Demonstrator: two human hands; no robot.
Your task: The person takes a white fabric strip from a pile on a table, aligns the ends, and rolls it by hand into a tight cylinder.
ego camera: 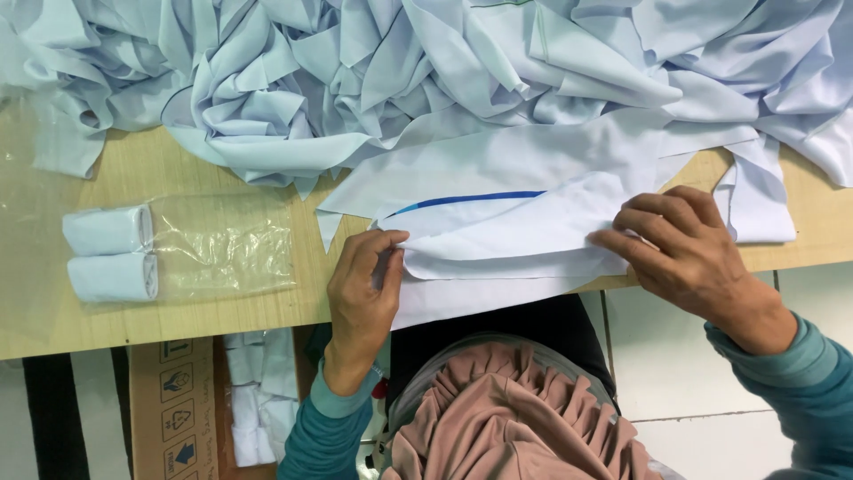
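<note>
- The left hand (362, 293) is pinched shut: thumb and forefinger nip the left end of a folded white garment (511, 236), the other fingers curled in behind.
- The right hand (680, 249) pinches the same fold at its right end, fingertips bent down over the cloth and pressing it against the table edge.
- Between the two hands the garment lies in flat layers at the near edge of the wooden table (160, 316), its lower flap hanging a little over the rim toward the person's lap.
- Just beyond the left hand's fingertips a thin blue stripe (471, 200) runs across the white cloth, partly tucked under an upper layer.
- The cloth looks thin, light and limp, with a slight sheen that suggests it slides easily on itself; probably it holds a crease only while pinned.
- A sound grip seems to be along the folded edge, both ends at once, so the layers stay aligned; taken mid-panel it would likely sag and unfold.
- Beyond both hands a heaped pile of pale blue-white cloth (400, 71) covers the far side of the table, touching the garment's far edge.
- Well to the left of the left hand, two rolled white pieces (111, 253) sit at the mouth of a clear plastic bag (222, 247).
- Below that, under the table, an open cardboard box (173, 409) holds more white bundles (258, 400), though these are hard to make out.
</note>
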